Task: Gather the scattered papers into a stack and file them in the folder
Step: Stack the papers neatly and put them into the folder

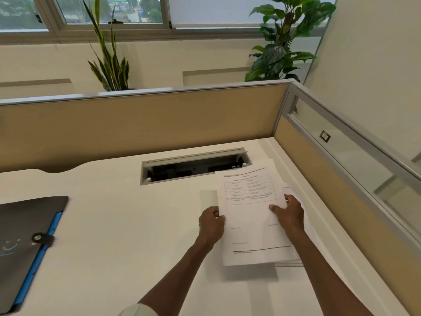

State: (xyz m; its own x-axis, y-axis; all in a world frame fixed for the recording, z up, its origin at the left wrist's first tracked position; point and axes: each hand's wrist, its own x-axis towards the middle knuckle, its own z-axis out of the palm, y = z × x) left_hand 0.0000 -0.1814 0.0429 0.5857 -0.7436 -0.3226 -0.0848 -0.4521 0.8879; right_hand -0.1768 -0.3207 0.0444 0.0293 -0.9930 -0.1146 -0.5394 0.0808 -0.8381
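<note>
A stack of white printed papers (249, 215) hovers a little above the white desk (118, 224), right of centre; the top sheet carries a table. My left hand (210, 222) grips the stack's left edge and my right hand (289, 215) grips its right edge, thumb on top. More sheets stick out unevenly at the stack's right and lower right. One more white sheet (208, 198) lies flat on the desk just behind my left hand. A black folder (27, 226) with a blue inner edge and a button clasp lies closed at the far left of the desk.
An open cable tray slot (193, 165) is set into the desk behind the papers. Tan partition walls (136, 124) close off the back and right sides, the right one with a glass strip. Potted plants stand beyond the partition under a window.
</note>
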